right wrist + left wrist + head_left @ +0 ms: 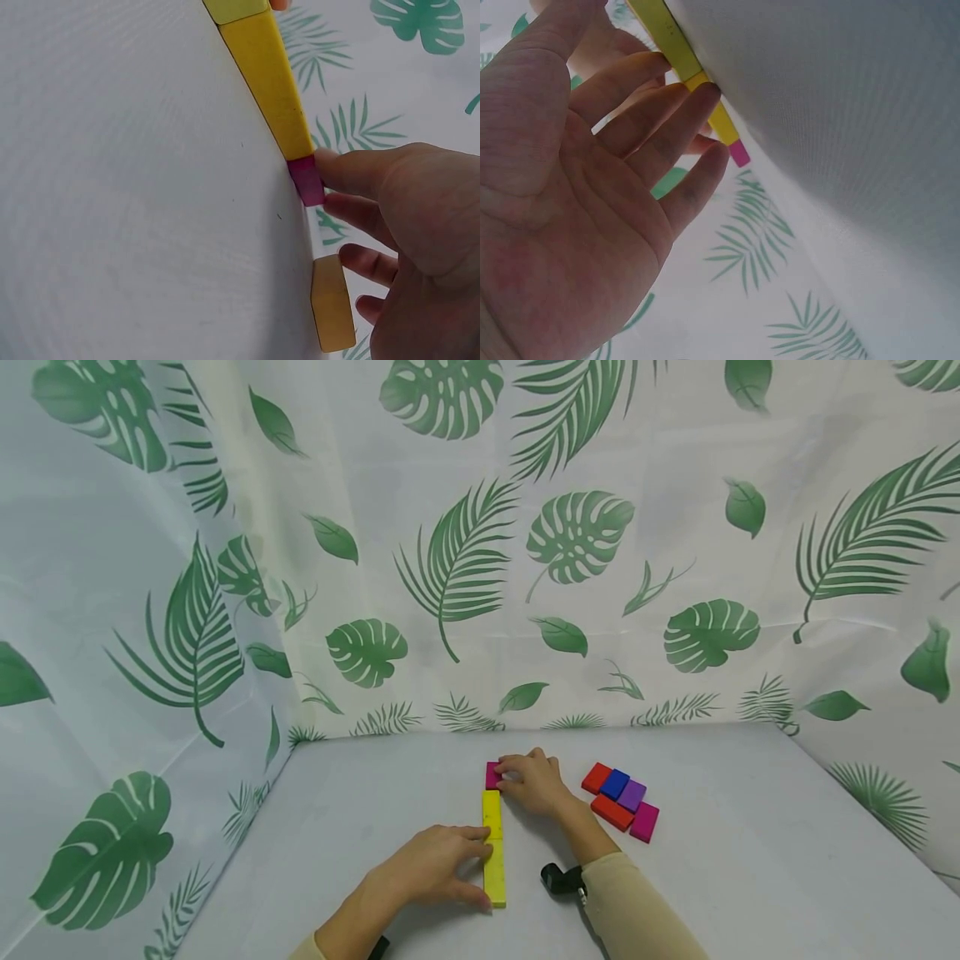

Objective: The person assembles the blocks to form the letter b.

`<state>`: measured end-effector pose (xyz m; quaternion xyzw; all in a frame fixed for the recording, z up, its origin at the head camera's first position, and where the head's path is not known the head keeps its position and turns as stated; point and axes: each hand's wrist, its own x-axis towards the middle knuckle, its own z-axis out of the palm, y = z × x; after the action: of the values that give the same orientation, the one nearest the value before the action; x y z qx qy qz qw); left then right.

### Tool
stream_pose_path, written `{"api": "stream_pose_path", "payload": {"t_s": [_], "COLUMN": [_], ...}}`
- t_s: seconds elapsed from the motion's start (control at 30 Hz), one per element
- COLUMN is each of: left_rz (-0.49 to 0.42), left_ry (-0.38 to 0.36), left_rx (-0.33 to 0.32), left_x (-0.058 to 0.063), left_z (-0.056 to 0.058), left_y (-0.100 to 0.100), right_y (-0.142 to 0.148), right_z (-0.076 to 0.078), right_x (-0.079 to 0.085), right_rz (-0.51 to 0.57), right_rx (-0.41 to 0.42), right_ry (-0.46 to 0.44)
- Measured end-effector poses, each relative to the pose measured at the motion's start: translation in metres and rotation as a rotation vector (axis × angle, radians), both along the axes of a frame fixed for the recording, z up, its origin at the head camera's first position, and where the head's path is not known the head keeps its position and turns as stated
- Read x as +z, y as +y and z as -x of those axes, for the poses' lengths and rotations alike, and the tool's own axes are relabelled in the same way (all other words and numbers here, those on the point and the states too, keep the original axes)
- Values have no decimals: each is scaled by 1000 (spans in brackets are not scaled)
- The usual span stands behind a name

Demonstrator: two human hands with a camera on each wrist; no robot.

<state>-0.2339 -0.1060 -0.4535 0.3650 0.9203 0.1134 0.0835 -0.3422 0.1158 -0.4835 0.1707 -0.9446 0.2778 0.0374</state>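
Two yellow blocks (493,872) lie end to end in a line, with a magenta block (492,775) at their far end. My left hand (438,864) is along the left side of the yellow blocks, its fingers loosely spread and fingertips at their edge. In the left wrist view its palm faces the camera and holds nothing. My right hand (538,783) holds the magenta block (307,180) at its right side between thumb and index finger. Below its other fingers, in the right wrist view, stands an orange-yellow block (334,304); the hand hides it in the head view.
Right of my right hand lies a group of blocks: two red (612,812), a blue (615,784), a purple (632,794) and another magenta block (645,822). A leaf-print curtain (480,677) borders the white table (360,793). A black camera (558,878) sits at my right wrist.
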Motion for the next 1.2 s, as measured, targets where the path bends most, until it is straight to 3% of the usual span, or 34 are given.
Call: {"api": "stream_pose_path", "payload": {"t_s": [1.2], "left_rz": [-13], "left_ry": [1], "left_rx": [-19], "left_x": [-1], "left_z": [1], "left_y": [-1], "right_y": [-5], "right_z": [-5], "right_x": [2], "right_rz": [-14], "right_rx": [9], "right_ry": [-8]}}
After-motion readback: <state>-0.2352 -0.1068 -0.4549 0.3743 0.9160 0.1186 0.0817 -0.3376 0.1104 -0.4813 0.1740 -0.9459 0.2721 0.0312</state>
